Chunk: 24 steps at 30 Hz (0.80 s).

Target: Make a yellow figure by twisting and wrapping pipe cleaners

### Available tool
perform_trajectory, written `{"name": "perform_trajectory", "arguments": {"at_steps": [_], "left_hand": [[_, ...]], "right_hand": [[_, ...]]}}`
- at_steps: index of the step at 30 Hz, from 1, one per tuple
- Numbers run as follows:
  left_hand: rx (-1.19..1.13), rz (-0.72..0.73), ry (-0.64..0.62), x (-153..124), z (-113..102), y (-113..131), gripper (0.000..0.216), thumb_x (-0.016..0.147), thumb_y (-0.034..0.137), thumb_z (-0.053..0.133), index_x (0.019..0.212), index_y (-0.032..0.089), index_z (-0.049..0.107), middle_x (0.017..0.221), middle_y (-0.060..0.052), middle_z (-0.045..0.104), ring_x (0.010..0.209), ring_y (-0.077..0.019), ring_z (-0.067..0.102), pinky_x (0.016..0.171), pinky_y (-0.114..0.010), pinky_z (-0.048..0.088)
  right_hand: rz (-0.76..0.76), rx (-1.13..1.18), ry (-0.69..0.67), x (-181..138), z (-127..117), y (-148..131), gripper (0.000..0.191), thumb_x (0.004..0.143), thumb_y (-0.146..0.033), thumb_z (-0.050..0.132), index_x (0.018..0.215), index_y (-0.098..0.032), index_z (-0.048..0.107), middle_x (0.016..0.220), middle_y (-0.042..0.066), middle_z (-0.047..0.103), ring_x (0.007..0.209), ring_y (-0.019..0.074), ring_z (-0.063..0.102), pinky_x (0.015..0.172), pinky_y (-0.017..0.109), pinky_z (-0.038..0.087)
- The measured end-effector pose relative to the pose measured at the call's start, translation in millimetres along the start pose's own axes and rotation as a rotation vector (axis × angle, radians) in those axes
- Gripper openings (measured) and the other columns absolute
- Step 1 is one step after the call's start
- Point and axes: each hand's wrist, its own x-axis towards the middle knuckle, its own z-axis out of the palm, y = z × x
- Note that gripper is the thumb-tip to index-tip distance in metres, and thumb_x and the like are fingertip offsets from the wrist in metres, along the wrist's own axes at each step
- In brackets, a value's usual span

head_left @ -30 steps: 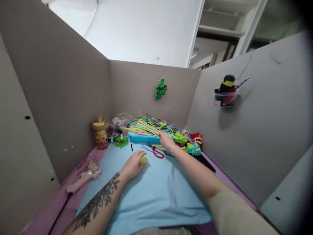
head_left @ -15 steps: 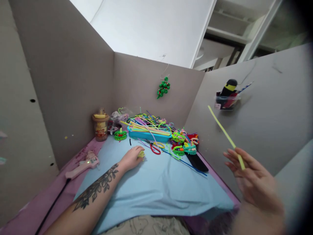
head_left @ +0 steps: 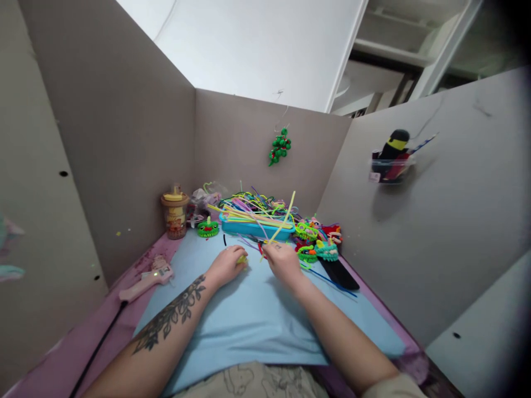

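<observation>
Near the middle of the worktop (head_left: 126, 323), the left hand (head_left: 227, 266) curls round 1 yellow piece (head_left: 244, 261); the right hand (head_left: 285, 265) pinches 1 yellow stem (head_left: 287, 215). Swung low, its free end could snag the tray (head_left: 233, 227) towards the back edge.

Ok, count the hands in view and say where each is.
2. The left hand is over the cloth, around a yellow piece; the right hand, to its right, holds a yellow strip before the blue tray. No other shows.
</observation>
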Motion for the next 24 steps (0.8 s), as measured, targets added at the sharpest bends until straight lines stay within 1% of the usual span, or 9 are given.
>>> {"name": "perform_trajectory", "arguments": {"at_steps": [2,4,6,9,12,14,17,20,24], "left_hand": [[0.019,-0.017,0.001,1,-1,-3,0.025,0.076,0.017,0.054,0.1,0.019,0.06,0.107,-0.008,0.06,0.1,-0.0205,0.054,0.089,-0.032,0.043],[0.035,-0.033,-0.004,1,-2,-3,0.024,0.077,0.016,0.051,0.099,0.019,0.061,0.106,-0.007,0.061,0.1,-0.0201,0.054,0.088,-0.032,0.043],[0.052,-0.04,-0.009,1,-3,-2,0.024,0.078,0.016,0.05,0.099,0.019,0.061,0.105,-0.008,0.061,0.1,-0.0201,0.054,0.088,-0.032,0.043],[0.089,-0.037,-0.013,2,-3,2,0.02,0.08,0.021,0.051,0.096,0.02,0.062,0.104,-0.008,0.061,0.099,-0.0212,0.054,0.087,-0.033,0.042],[0.089,-0.031,-0.024,2,-2,4,0.017,0.08,0.021,0.051,0.091,0.019,0.063,0.101,-0.008,0.061,0.097,-0.021,0.054,0.086,-0.033,0.043],[0.058,-0.025,-0.022,2,-1,4,0.016,0.079,0.018,0.05,0.087,0.018,0.063,0.101,-0.009,0.061,0.097,-0.0203,0.055,0.087,-0.033,0.043],[-0.01,-0.025,-0.008,2,1,4,0.014,0.078,0.017,0.05,0.083,0.018,0.063,0.102,-0.009,0.06,0.098,-0.0203,0.055,0.088,-0.034,0.044],[-0.092,-0.021,0.008,3,4,4,0.01,0.076,0.016,0.053,0.079,0.019,0.062,0.102,-0.008,0.059,0.097,-0.0195,0.055,0.088,-0.034,0.045],[-0.205,-0.067,0.093,6,7,5,0.003,0.073,0.017,0.058,0.075,0.017,0.06,0.104,-0.008,0.058,0.095,-0.0185,0.057,0.087,-0.034,0.045]], "right_hand": [[0.017,0.05,-0.021,-5,22,6,0.026,0.083,-0.01,0.046,0.097,-0.019,0.066,0.087,0.007,0.069,0.08,0.0176,0.062,0.071,0.026,0.043],[0.041,0.074,-0.026,-10,34,12,0.031,0.082,-0.008,0.046,0.105,-0.02,0.063,0.096,0.006,0.068,0.085,0.0173,0.061,0.073,0.026,0.043],[0.026,0.064,-0.031,-14,37,16,0.025,0.085,-0.014,0.047,0.102,-0.021,0.064,0.091,0.006,0.068,0.084,0.0174,0.059,0.072,0.026,0.041],[0.006,-0.003,0.0,-16,37,17,0.018,0.086,-0.021,0.049,0.087,-0.021,0.067,0.08,0.006,0.064,0.081,0.0187,0.054,0.073,0.028,0.038],[0.035,-0.013,0.033,-16,38,12,0.017,0.085,-0.02,0.051,0.078,-0.02,0.066,0.087,0.008,0.061,0.087,0.0201,0.05,0.077,0.031,0.036],[0.019,0.035,-0.01,-17,41,8,0.018,0.086,-0.017,0.048,0.079,-0.019,0.065,0.088,0.008,0.06,0.087,0.0194,0.05,0.076,0.03,0.036],[0.017,0.095,-0.068,-17,45,5,0.019,0.089,-0.018,0.044,0.089,-0.019,0.063,0.082,0.007,0.06,0.08,0.0181,0.052,0.07,0.027,0.037],[0.069,0.142,-0.035,-17,46,1,0.02,0.089,-0.019,0.042,0.093,-0.018,0.062,0.082,0.008,0.06,0.08,0.0185,0.052,0.07,0.027,0.038],[0.13,0.243,0.015,-15,45,-7,0.015,0.086,-0.017,0.046,0.085,-0.018,0.061,0.083,0.007,0.059,0.084,0.0202,0.052,0.076,0.03,0.039]]}}
